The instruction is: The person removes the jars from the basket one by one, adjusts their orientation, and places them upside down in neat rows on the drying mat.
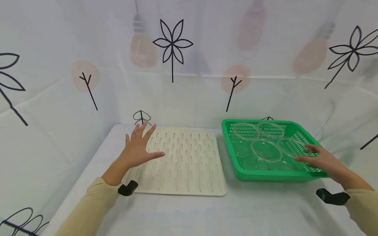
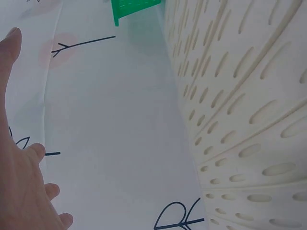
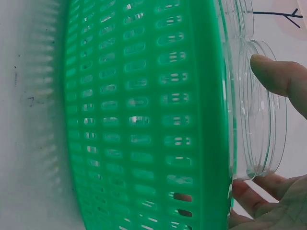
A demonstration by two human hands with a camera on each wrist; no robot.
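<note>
My left hand [image 1: 136, 152] hovers above the left part of a cream, ridged mat [image 1: 183, 164] with rows of oblong dimples. Its fingers are spread and nothing is in it. In the left wrist view the mat's dimpled surface [image 2: 259, 110] fills the right side. At the right, my right hand [image 1: 323, 160] reaches over the rim of a green basket [image 1: 274, 175]. Thumb and fingers lie on either side of a clear round petri dish [image 1: 292, 147], seen edge-on in the right wrist view; contact is partly hidden. Beside it in the basket are more clear dishes [image 1: 266, 150].
Mat and basket stand side by side on a white-covered table [image 1: 189, 213], with a narrow gap between them. A printed white cloth [image 1: 189, 98] hangs behind and at the sides. A black strap piece [image 1: 128, 188] sits at each wrist.
</note>
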